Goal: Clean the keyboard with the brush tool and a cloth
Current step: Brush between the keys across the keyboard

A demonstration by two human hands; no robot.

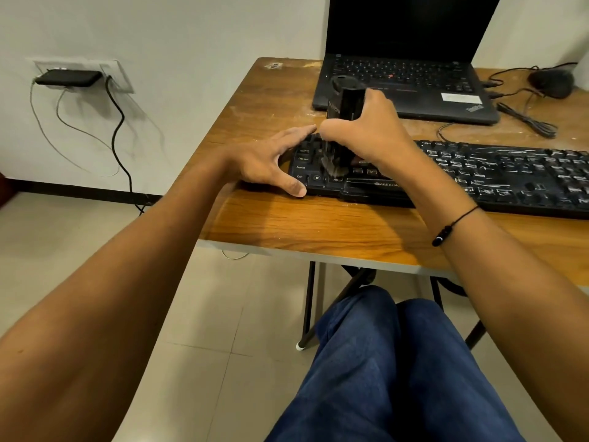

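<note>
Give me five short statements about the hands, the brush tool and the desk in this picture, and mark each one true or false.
1. The right hand grips the brush tool upright over the keyboard's left end. True.
2. The left hand holds a cloth. False: it holds nothing; its spread fingers rest at the keyboard's left edge.
3. The laptop behind the keyboard is open with a dark screen. True.
4. The brush's bristles are working on the keys at the keyboard's right end. False: they are at the left end, near the Ctrl and Alt keys.
5. A mouse lies on the table to the right of the laptop. True.
</note>
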